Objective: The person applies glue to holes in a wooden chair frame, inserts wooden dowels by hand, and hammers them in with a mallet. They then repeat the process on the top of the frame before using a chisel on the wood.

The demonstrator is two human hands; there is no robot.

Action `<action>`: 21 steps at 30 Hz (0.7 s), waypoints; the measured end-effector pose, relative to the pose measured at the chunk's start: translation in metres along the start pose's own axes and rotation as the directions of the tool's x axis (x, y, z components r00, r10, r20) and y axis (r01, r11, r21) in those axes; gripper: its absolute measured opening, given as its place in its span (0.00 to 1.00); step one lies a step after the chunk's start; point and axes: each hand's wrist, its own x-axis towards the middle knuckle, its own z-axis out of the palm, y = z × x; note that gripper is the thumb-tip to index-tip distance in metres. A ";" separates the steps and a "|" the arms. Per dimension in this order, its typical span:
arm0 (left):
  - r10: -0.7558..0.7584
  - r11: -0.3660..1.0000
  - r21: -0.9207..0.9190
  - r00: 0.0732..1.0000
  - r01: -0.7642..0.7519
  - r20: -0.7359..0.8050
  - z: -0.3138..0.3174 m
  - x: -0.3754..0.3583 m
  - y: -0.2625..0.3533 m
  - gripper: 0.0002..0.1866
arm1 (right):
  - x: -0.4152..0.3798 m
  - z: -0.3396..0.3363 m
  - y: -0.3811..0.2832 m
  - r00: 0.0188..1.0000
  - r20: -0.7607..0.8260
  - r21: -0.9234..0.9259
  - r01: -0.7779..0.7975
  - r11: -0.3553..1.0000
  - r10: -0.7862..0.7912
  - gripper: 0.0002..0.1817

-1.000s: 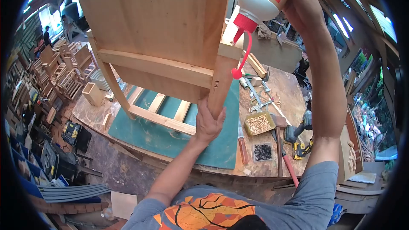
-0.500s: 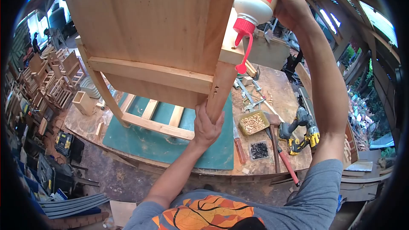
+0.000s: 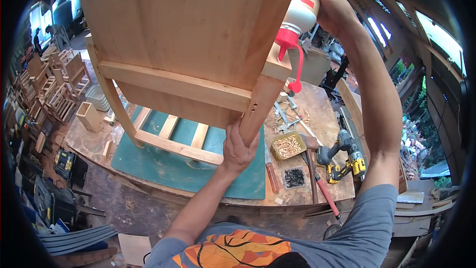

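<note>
My left hand [image 3: 240, 148] is wrapped round the lower part of a wooden leg [image 3: 263, 100] of a large wooden frame with a broad panel [image 3: 183, 20]. Two small holes show in that leg above my fingers. My right hand [image 3: 331, 1] grips a white glue bottle [image 3: 300, 12] upside down. The bottle's red nozzle [image 3: 284, 44] points down at the top face of the wooden block beside the leg, its tip at or just above the wood. A red cap hangs from the nozzle on its strap.
On the workbench [image 3: 79, 136] lie a green mat [image 3: 148, 168], a tub of wooden dowels [image 3: 288, 146], a box of black screws [image 3: 294, 177], a hammer [image 3: 311, 168], a chisel [image 3: 272, 176] and yellow-black drills [image 3: 354, 156]. Stacked wooden chairs [image 3: 59, 82] stand at left.
The view has shifted slightly, so the bench items sit a little further left. The bottle is still tipped nozzle-down at the wood, and my left hand keeps its hold on the leg.
</note>
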 end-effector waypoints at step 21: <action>-0.017 0.999 0.048 0.999 0.015 0.046 -0.002 -0.004 0.000 0.40 | -0.065 -0.031 -0.010 0.807 -0.372 0.210 0.555 0.805 -0.459 0.21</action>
